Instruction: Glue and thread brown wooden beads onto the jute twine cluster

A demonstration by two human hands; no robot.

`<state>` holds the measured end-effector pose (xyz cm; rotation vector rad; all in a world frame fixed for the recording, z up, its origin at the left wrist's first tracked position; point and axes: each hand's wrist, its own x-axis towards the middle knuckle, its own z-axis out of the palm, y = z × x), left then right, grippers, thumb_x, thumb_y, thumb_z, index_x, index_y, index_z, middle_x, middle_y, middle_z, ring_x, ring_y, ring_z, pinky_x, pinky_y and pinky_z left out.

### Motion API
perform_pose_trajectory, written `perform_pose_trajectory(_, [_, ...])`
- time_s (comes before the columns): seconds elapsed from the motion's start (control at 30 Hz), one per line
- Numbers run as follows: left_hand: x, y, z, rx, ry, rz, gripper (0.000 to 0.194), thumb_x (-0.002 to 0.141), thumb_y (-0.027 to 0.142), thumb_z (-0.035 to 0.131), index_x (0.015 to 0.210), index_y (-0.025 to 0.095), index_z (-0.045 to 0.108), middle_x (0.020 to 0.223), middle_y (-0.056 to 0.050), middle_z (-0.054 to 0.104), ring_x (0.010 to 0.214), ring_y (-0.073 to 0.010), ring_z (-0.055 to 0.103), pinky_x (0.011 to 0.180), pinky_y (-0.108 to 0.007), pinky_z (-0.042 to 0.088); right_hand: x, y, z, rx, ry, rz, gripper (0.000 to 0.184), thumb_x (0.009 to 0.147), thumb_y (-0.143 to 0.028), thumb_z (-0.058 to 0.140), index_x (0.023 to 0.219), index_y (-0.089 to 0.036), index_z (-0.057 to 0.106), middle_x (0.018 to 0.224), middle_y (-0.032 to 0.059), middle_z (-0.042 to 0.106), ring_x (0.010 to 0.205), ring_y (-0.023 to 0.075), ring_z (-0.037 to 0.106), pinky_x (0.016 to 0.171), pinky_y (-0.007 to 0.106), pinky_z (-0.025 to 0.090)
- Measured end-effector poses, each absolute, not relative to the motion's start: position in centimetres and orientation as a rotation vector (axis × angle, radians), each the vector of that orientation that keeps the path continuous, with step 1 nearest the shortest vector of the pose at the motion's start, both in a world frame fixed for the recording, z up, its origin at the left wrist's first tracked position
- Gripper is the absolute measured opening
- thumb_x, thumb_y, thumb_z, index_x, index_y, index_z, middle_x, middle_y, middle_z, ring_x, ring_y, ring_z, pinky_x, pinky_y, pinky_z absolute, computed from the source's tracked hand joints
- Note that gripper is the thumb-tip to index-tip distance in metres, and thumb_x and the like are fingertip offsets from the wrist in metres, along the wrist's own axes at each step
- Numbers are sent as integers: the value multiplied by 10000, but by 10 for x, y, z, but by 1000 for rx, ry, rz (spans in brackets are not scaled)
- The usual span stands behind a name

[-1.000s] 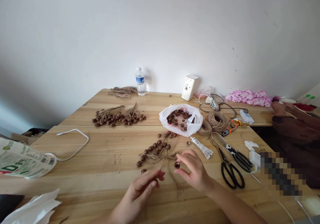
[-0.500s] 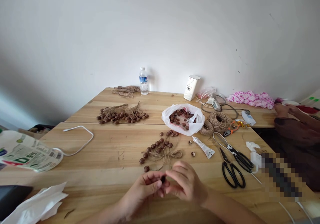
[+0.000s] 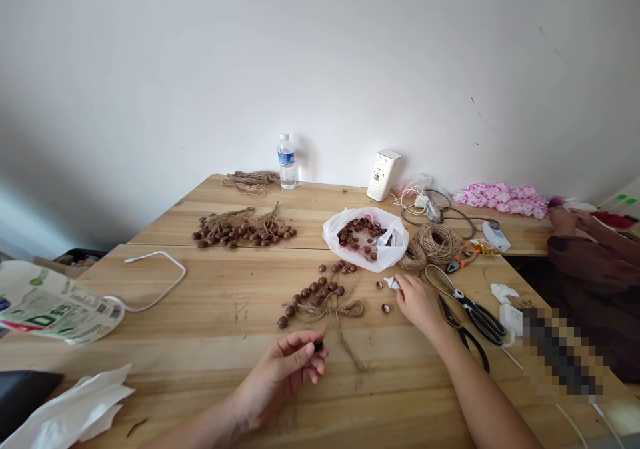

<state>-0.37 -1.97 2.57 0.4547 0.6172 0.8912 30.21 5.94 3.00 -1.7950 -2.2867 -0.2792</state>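
Observation:
My left hand (image 3: 286,371) pinches a dark, hollow nut shell (image 3: 318,346) between thumb and fingers. Jute string runs from near these fingertips toward a tied jute bow (image 3: 345,309). Around that bow lies a cluster of round brown nut shells (image 3: 315,289). My right hand (image 3: 419,304) is closed over a white squeeze tube (image 3: 391,282); only the tube's nozzle end shows past the fingers. Two open half shells (image 3: 385,308) rest just left of this hand.
Behind stand a plastic bag (image 3: 370,262) of shells, jute rolls (image 3: 438,242) and a water bottle (image 3: 287,162). Scissors (image 3: 480,319) and pliers (image 3: 463,262) lie right. Finished-looking shell bunches (image 3: 245,229) lie back left. Another person's arm (image 3: 595,225) shows far right.
My right hand has left the left hand's fingertips and moved right and away, onto the white tube. My left hand shifted slightly left, still holding the shell.

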Motion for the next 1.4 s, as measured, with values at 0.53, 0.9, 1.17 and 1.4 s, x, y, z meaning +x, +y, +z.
perform_pose_trajectory(0.53, [-5,-18,29,353,618,895,299,585,116,827,871,125,742,846,-83,733,664,-125,657,666,-234,514,234,18,126,-1175,-2534,289,415,820,-75,430,1203,-202,529,1103,81,627,959,194,602,828,304,483])
perform_pose_trajectory(0.9, [-7,-14,22,445,587,942,216,651,176,794,848,118,724,751,-67,714,596,-114,635,576,-220,478,198,2,121,-1075,-2671,324,396,833,-60,413,1188,-180,544,990,88,612,891,202,587,762,319,484])
perform_pose_trajectory(1.17, [-6,-17,14,485,557,946,214,667,208,782,862,138,728,707,-64,716,559,-129,630,537,-235,464,196,-1,115,-1035,-2721,246,414,809,-35,443,1188,-170,538,1003,94,606,893,217,571,773,344,465])
perform_pose_trajectory(1.4, [-7,-14,17,526,585,942,239,664,211,784,880,142,708,646,-48,699,529,-126,617,515,-228,445,194,0,113,-1018,-2732,227,410,783,-23,465,1155,-167,558,936,79,603,861,205,573,749,320,471])
